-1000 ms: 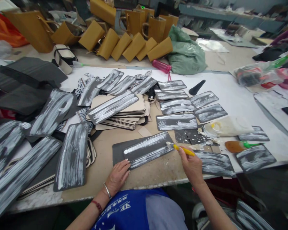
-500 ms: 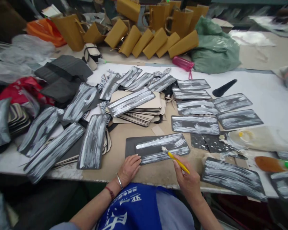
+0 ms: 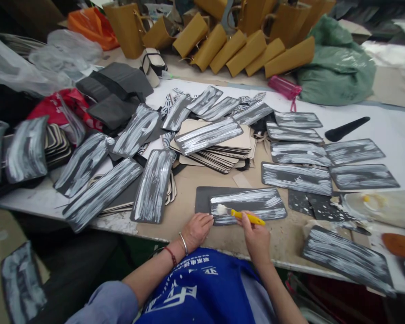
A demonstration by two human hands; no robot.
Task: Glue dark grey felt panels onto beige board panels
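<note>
My right hand (image 3: 257,237) is closed round the yellow handle of a small brush (image 3: 246,217). White paste coats its bristles, which touch the left part of a dark grey rectangular panel (image 3: 245,198). White streaks run lengthwise across this panel, with grey showing between them. It lies on top of another dark piece (image 3: 202,200) that sticks out at the left. My left hand (image 3: 198,228) lies flat, fingers stretched, its fingertips on the panel's lower left corner. Nothing is held in it.
More streaked panels (image 3: 297,177) lie to both sides. A stack of beige boards (image 3: 219,157) is behind the work. At right are a paste-spotted dark sheet (image 3: 310,204) and a black tapered tool (image 3: 347,129). Brown bags (image 3: 246,51) and a green plastic bag (image 3: 337,67) line the back.
The brush has moved leftward along the panel and now lies flatter. Fresh white streaks show on the panel's upper right part. The whole view has shifted; my left hand stays at the corner.
</note>
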